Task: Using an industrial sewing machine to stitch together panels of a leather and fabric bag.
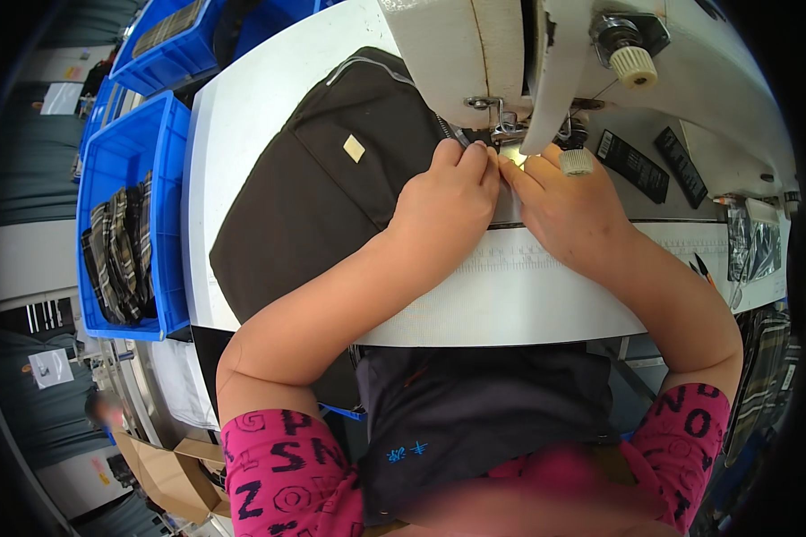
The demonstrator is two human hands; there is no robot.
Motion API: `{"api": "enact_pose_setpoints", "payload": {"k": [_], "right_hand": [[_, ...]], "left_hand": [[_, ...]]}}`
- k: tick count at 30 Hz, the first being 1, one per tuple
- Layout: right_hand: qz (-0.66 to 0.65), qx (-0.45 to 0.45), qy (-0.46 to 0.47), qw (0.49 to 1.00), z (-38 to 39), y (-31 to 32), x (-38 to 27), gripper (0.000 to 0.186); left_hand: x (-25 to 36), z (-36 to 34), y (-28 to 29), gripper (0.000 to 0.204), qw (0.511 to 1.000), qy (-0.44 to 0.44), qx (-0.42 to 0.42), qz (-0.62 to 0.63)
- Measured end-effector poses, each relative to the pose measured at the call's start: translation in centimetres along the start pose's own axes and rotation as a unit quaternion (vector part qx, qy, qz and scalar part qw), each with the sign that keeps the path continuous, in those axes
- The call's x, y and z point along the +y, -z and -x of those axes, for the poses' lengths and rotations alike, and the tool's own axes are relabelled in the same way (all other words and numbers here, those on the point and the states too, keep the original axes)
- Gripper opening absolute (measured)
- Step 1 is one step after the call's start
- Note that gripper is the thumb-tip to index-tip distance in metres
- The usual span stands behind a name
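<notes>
A dark brown fabric piece (300,192) spreads over the left of the white sewing table, with a small cream patch (354,148) on it. Its right edge, where a zipper-like strip (450,131) shows, runs in toward the presser foot (509,131) of a sewing machine (461,54). My left hand (448,197) pinches this edge just in front of the foot, fingers closed. Right beside it, my right hand (571,204) has its fingers bent and pressed together near the lit needle area. What lies under the right fingertips is hidden.
Two dark printed tags (633,166) lie on the machine bed at right. A blue bin (172,224) of plaid fabric (121,255) stands against the table's left side. Small plastic packets (752,237) and a pointed black tool (702,266) sit at the right end. An open carton (166,474) is lower left.
</notes>
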State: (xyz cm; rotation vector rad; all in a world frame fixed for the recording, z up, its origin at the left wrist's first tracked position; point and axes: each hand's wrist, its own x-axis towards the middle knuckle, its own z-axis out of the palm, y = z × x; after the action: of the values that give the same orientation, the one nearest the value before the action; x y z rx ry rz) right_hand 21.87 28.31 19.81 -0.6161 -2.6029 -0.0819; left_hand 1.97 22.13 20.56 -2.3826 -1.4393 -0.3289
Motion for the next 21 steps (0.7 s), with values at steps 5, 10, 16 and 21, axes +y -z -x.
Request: {"api": "enact_pose_setpoints", "payload": {"k": [5,10,16,21], "right_hand": [[0.019,0.0,0.004,1.0,0.0,0.1,0.0,0.044],[0.034,-0.006,0.026,0.999,0.2,0.1,0.4,0.044],[0.011,0.001,0.023,1.0,0.0,0.1,0.4,0.043],[0.021,-0.01,0.009,1.0,0.2,-0.1,0.4,0.045]], "left_hand": [[1.2,-0.5,-0.6,0.037,0.999,0.008,0.0,-0.05],[2.1,-0.6,-0.7,0.04,0.997,0.029,-0.014,-0.07],[2.5,-0.6,-1.2,0.038,0.995,0.045,-0.012,-0.085],[2.5,-0.6,-0.9,0.042,0.996,0.039,-0.013,-0.081]]}}
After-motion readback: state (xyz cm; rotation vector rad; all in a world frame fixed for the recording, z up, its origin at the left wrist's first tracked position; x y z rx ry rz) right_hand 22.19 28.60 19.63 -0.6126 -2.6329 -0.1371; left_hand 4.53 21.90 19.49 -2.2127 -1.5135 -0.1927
